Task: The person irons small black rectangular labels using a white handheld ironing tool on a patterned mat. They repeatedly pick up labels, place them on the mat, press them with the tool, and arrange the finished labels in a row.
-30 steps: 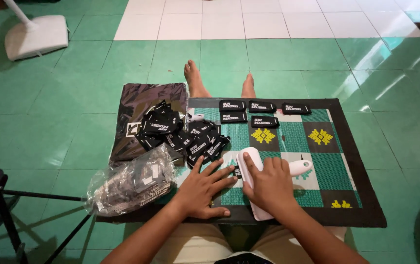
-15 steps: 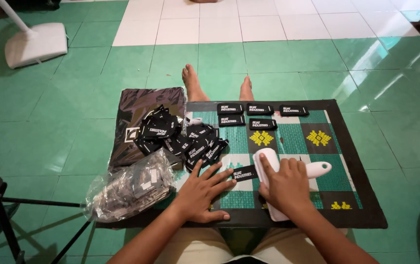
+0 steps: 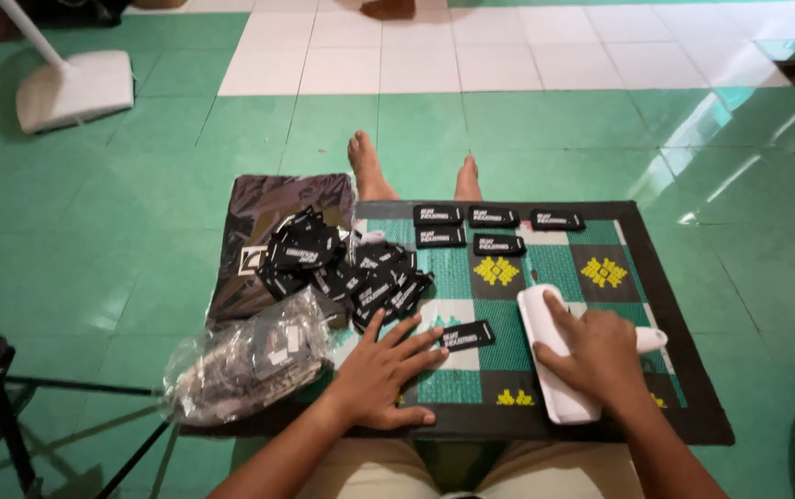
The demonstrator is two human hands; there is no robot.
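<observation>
— Black patch (image 3: 467, 334) on the checked mat (image 3: 545, 268), just by the left hand (image 3: 384, 370). Looks thin, light, bendy.
— Left hand flat and open, fingers spread, not gripping?
— Yes, fingertips touching its near end. Best pinched at a short edge.
— And the right hand (image 3: 601, 356)?
— Closed over the white iron-like tool (image 3: 545, 356), pressing down. Looks hard and smooth. More patches heaped by the clear bag (image 3: 250, 356).

Green tiled floor (image 3: 139, 212) under patterned mat (image 3: 684, 370)
</observation>
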